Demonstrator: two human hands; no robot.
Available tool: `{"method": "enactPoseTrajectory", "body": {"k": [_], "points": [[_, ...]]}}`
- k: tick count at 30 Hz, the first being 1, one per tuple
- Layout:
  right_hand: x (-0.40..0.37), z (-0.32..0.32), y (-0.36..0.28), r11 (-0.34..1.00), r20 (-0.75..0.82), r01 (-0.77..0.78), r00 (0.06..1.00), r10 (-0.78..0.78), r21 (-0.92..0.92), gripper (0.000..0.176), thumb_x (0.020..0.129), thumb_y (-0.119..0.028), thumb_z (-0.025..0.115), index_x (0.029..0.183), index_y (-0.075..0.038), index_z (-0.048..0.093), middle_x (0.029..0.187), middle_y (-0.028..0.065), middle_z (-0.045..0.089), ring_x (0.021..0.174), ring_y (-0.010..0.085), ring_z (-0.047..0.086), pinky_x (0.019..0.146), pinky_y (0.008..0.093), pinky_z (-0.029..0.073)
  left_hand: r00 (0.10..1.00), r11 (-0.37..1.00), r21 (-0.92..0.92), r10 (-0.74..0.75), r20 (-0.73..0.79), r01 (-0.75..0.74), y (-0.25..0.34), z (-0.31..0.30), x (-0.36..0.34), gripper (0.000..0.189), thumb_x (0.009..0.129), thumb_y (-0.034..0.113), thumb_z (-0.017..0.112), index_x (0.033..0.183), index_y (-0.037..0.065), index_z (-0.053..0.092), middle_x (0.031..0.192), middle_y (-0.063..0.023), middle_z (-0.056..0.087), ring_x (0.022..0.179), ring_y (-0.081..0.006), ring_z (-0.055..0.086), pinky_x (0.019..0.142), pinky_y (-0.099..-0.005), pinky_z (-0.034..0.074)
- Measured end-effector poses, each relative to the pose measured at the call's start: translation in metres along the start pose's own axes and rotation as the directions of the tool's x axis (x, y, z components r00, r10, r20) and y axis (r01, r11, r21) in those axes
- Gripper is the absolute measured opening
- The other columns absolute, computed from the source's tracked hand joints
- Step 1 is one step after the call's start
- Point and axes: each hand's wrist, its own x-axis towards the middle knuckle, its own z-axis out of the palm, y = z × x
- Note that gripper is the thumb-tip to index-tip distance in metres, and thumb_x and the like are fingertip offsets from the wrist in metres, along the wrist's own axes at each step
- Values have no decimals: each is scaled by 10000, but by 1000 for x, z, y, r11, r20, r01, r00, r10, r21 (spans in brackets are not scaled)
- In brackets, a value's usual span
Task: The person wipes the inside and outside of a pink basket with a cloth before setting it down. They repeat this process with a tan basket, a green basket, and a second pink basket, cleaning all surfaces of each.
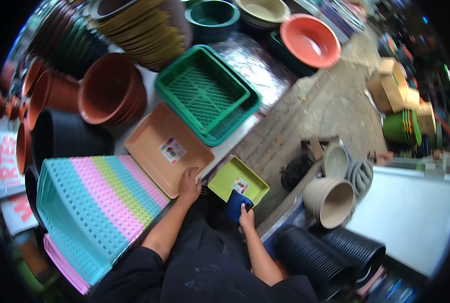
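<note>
My left hand (188, 187) rests on the lower right edge of a tan plastic tray (154, 156) that has a colourful label. Its fingers lie spread on the tray. A dark blue flat object (235, 206) is gripped in my right hand (246, 216), over the lower edge of a yellow-green tray (252, 184) with a label. Left of my left hand are nested woven baskets (106, 194) in turquoise, pink and green. Above the tan tray sit green mesh baskets (205, 91), one inside another.
Stacked brown pots (111, 91) and black pots (66, 136) stand left. A coral basin (311, 40) is at the top. Beige pots (328, 199) and ribbed black pots (321, 257) lie right, near a white panel (401, 217).
</note>
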Motion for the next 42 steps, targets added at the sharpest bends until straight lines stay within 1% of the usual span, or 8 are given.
{"method": "enactPoseTrajectory", "body": {"k": [4, 6, 10, 13, 20, 28, 39, 42], "points": [[11, -23, 62, 979, -180, -194, 963, 202, 61, 462, 971, -374, 554, 1201, 25, 594, 1126, 245, 654, 1103, 353, 618, 935, 413, 452, 959, 963, 14, 266, 97, -269, 32, 12, -22, 238, 842, 67, 644, 1075, 51, 599, 991, -147, 597, 910, -356, 601, 822, -455, 482], [26, -28, 104, 943, -193, -333, 926, 326, -7, 457, 981, -366, 550, 1190, 39, 588, 1103, 201, 661, 1047, 289, 628, 910, 393, 460, 918, 961, -235, 220, 331, -146, 28, 35, -35, 199, 849, 52, 629, 1045, 37, 596, 977, -151, 580, 887, -336, 598, 778, -425, 489], [70, -24, 175, 921, -200, -387, 907, 370, -52, 462, 971, -367, 521, 1191, 34, 590, 1191, 290, 613, 1153, 429, 571, 962, 464, 446, 747, 977, -189, 55, 662, 95, 1, 98, -50, 266, 855, 75, 631, 1101, 17, 546, 1010, -181, 570, 935, -352, 588, 808, -425, 487], [109, -25, 205, 902, -159, -405, 910, 383, -150, 489, 951, -370, 536, 1193, 54, 575, 1204, 315, 591, 1172, 442, 547, 998, 474, 423, 645, 999, -43, 37, 764, -6, -50, 159, -58, 486, 859, 126, 632, 1289, -11, 452, 1170, -268, 536, 1133, -440, 510, 974, -477, 427], [201, -6, 256, 920, -395, -340, 886, 244, -194, 642, 939, -293, 554, 1469, -15, 324, 1404, 272, 437, 1297, 415, 434, 1084, 439, 357, 755, 995, 99, -43, 654, -29, -129, 283, -55, 548, 843, 101, 672, 1321, -23, 436, 1243, -256, 532, 1148, -370, 542, 986, -436, 436], [225, -3, 264, 926, -416, -372, 853, 316, -60, 455, 945, -258, 536, 1302, 20, 484, 1276, 259, 546, 1210, 416, 511, 1035, 456, 392, 747, 936, 153, -345, 569, 316, -144, 314, -44, 351, 863, 118, 665, 1158, -20, 533, 925, -109, 630, 818, -211, 642, 777, -341, 513], [238, -13, 257, 839, -344, -468, 767, 542, 279, 521, 995, -387, 481, 1252, 60, 561, 1244, 236, 613, 1191, 330, 573, 999, 393, 417, 671, 951, 210, -309, 674, 227, -144, 309, -24, 293, 855, 108, 676, 1091, -30, 570, 928, -132, 686, 846, -236, 676, 788, -345, 527], [238, -12, 258, 837, -361, -472, 756, 546, 277, 589, 982, -422, 468, 1187, 120, 572, 1220, 304, 598, 1180, 406, 566, 995, 429, 424, 642, 939, 240, -344, 686, 247, -139, 308, -21, 319, 851, 130, 687, 1100, -34, 572, 946, -140, 691, 871, -242, 680, 811, -350, 527]]}}
